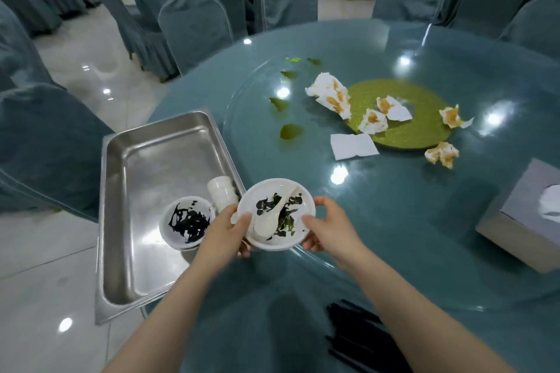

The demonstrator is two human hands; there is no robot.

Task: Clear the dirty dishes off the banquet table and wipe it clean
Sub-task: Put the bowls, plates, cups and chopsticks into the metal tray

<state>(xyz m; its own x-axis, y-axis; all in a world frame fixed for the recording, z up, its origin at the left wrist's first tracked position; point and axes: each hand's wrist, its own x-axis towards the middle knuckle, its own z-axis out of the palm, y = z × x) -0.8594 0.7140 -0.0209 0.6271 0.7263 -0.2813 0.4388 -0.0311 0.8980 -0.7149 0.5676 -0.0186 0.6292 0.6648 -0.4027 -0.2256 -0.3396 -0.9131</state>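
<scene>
White bowl streaked black and green; beyond it, teal table — olive-gold speckled disc, orange-stained white napkins.

Two bowls, one spoon, five crumpled napkins

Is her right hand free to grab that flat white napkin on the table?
Probably not yet: the right hand and left hand both hold the dirty bowl. Nothing blocks the way to the flat napkin.
</scene>
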